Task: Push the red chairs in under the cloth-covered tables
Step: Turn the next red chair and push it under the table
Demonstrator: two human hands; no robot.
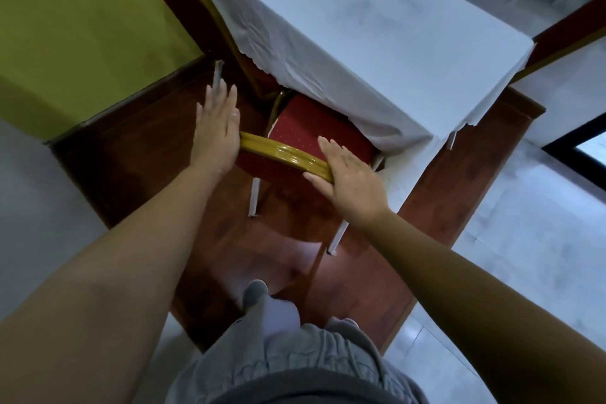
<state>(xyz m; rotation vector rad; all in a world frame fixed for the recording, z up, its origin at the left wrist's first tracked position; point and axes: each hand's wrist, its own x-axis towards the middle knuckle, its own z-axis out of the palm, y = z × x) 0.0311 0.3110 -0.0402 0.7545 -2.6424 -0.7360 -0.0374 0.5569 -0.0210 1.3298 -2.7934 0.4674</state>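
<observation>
A red chair point(311, 131) with a gold-framed back stands right below me, its seat partly under the white cloth of the table point(360, 26). My left hand point(218, 126) lies flat with fingers straight against the left end of the gold top rail. My right hand point(349, 174) rests flat over the rail's right end, thumb along its near side, fingers spread over the seat. A second red chair point(183, 6) stands at the table's left side, its seat hidden under the cloth. A third chair back point(570, 36) shows at the right edge.
The chairs and table stand on a raised brown wooden platform point(137, 154) with grey tiled floor point(524, 239) around it. A green wall is at the left. My foot and grey trousers point(282, 354) are at the platform's near end. Another cloth-covered table is at far right.
</observation>
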